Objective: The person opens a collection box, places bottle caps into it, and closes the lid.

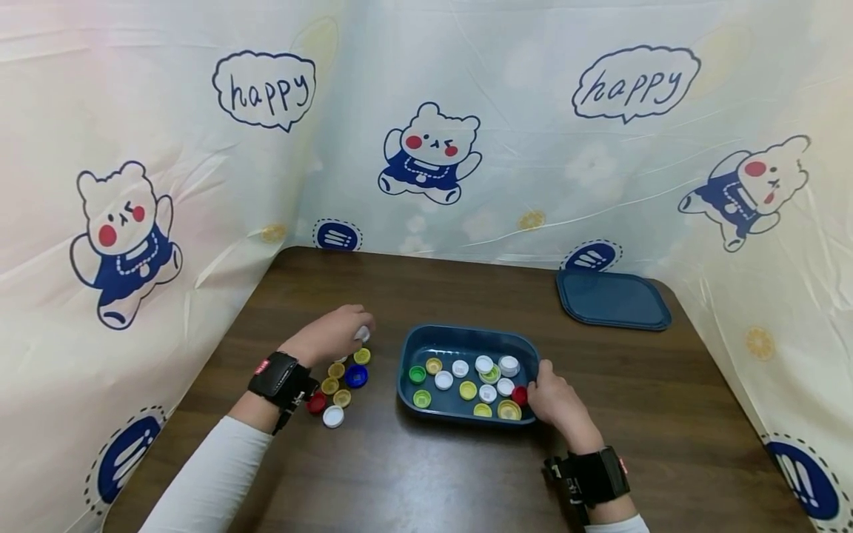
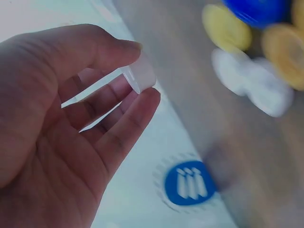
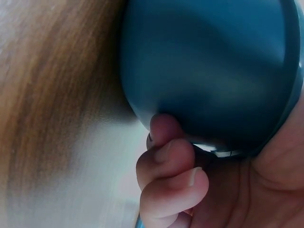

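Note:
My left hand [image 1: 335, 334] pinches a white bottle cap [image 2: 141, 74] between thumb and fingertips, above the table. Just below it lies a loose group of caps, among them a blue cap [image 1: 356, 376], a red cap [image 1: 317, 403] and a white cap [image 1: 333, 417]. Right of that group stands a dark blue box [image 1: 426, 337] with several white, yellow, green and red caps inside. At the box's right end, my right hand [image 1: 556, 400] holds the wall, its fingers curled against the outside in the right wrist view; the thumb is out of that view.
A dark blue lid [image 1: 613, 300] lies flat at the table's back right. The brown wooden table [image 1: 460, 481] is bordered at the back and sides by a printed curtain [image 1: 520, 163].

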`<action>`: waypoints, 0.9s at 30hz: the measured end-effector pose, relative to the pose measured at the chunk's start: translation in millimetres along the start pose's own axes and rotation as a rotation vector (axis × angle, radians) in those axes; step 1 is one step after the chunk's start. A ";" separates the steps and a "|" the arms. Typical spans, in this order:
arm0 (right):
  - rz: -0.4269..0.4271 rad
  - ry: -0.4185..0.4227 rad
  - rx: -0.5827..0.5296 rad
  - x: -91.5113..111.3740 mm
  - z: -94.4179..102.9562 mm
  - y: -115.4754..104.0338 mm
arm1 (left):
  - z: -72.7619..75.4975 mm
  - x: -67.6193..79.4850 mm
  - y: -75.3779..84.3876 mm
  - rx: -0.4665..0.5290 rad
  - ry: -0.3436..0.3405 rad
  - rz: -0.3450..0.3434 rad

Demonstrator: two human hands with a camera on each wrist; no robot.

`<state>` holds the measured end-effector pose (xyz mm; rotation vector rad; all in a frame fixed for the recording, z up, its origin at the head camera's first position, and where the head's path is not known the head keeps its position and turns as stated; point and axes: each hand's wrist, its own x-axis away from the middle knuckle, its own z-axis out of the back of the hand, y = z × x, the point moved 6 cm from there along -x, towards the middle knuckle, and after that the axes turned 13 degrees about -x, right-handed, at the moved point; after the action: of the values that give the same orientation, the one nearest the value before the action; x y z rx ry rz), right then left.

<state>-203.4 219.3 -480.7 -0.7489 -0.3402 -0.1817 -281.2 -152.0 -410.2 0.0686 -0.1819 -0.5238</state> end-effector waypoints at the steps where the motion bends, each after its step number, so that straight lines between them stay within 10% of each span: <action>1: 0.003 0.000 0.001 0.0 -0.4 0.1 | 3.1 -1.5 8.6 -0.008 0.011 -0.026; 13: 0.022 0.011 -0.003 2.3 1.4 -2.9 | 8.7 -11.9 111.3 -0.109 0.021 -0.293; 27: 0.016 0.005 -0.005 2.0 1.8 -2.0 | -10.4 -19.0 163.6 -0.163 -0.033 -0.423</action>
<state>-202.6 219.1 -477.5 -0.7561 -0.3288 -0.1693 -215.1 -0.8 -405.0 -0.0627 -0.1569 -0.9605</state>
